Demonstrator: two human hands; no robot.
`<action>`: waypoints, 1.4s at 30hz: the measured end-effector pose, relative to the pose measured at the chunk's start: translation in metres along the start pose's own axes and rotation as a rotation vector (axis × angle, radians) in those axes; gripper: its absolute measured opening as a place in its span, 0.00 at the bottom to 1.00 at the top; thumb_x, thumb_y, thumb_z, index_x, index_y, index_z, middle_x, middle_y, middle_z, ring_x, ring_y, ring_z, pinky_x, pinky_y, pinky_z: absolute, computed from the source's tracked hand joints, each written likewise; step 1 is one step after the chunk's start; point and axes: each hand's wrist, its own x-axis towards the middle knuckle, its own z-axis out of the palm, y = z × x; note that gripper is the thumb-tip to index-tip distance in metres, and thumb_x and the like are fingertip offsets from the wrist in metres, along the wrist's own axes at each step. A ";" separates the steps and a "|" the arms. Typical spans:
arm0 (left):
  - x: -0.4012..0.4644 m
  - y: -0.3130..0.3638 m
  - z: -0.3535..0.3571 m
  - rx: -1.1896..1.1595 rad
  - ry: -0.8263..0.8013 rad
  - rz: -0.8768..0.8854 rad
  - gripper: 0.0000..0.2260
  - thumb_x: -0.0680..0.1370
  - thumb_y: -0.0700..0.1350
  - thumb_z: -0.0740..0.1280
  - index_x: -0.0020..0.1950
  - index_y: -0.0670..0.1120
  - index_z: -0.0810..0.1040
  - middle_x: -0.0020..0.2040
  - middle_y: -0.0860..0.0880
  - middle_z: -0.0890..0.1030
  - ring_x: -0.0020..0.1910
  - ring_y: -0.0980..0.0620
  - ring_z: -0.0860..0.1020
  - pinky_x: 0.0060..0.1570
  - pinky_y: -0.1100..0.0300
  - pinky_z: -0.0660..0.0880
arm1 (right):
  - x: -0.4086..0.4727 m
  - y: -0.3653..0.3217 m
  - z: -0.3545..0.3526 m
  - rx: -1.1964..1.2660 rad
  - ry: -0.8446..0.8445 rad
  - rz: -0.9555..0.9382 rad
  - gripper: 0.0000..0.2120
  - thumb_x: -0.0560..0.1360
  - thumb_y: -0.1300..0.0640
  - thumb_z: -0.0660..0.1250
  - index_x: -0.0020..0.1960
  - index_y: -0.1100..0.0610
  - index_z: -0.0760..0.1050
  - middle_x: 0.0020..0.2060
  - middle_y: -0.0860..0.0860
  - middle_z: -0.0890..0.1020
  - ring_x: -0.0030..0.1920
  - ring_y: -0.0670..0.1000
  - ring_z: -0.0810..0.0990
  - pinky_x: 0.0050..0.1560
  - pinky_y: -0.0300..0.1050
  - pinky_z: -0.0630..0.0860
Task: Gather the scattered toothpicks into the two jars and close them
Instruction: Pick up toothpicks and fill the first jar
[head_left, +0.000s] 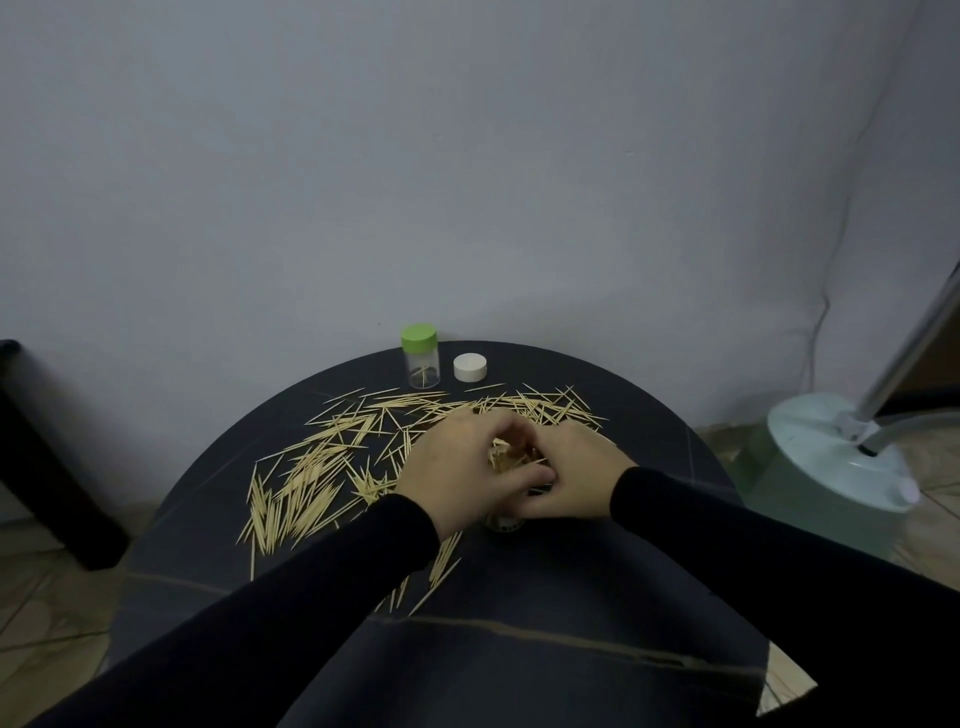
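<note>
Many toothpicks (317, 467) lie scattered over the round dark table (519, 597). At the back stands a clear jar with a green lid (420, 362), a few toothpicks inside it. A loose white lid (470, 367) lies beside it. My left hand (462, 467) and my right hand (576, 473) meet at the table's middle, fingers curled around a bundle of toothpicks (511, 454). Under them only the bottom of a second jar (503, 524) shows; my right hand seems to wrap it. How the bundle sits in that jar is hidden.
A pale green fan base (836, 467) with a metal pole (909, 332) stands on the floor to the right. A dark piece of furniture (47, 467) stands at the left. A wall rises just behind the table.
</note>
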 end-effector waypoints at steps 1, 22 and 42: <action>-0.001 0.001 0.001 0.042 0.012 0.011 0.15 0.69 0.64 0.69 0.51 0.58 0.77 0.46 0.59 0.79 0.48 0.59 0.73 0.50 0.59 0.72 | 0.000 0.001 0.001 0.017 0.002 0.012 0.25 0.66 0.43 0.75 0.60 0.45 0.73 0.41 0.37 0.79 0.42 0.38 0.77 0.42 0.28 0.70; 0.001 -0.041 -0.012 -0.140 0.024 0.178 0.13 0.74 0.58 0.61 0.47 0.57 0.83 0.51 0.61 0.77 0.53 0.58 0.69 0.49 0.66 0.64 | 0.003 0.004 0.002 0.006 -0.088 0.088 0.25 0.63 0.34 0.73 0.50 0.48 0.70 0.46 0.43 0.79 0.45 0.42 0.77 0.44 0.42 0.79; 0.033 -0.057 0.017 0.185 -0.243 -0.231 0.29 0.73 0.66 0.64 0.70 0.56 0.68 0.70 0.54 0.67 0.70 0.52 0.62 0.68 0.50 0.64 | 0.022 0.053 -0.001 -0.574 0.077 0.644 0.35 0.77 0.33 0.50 0.74 0.57 0.62 0.68 0.56 0.69 0.67 0.56 0.67 0.67 0.59 0.61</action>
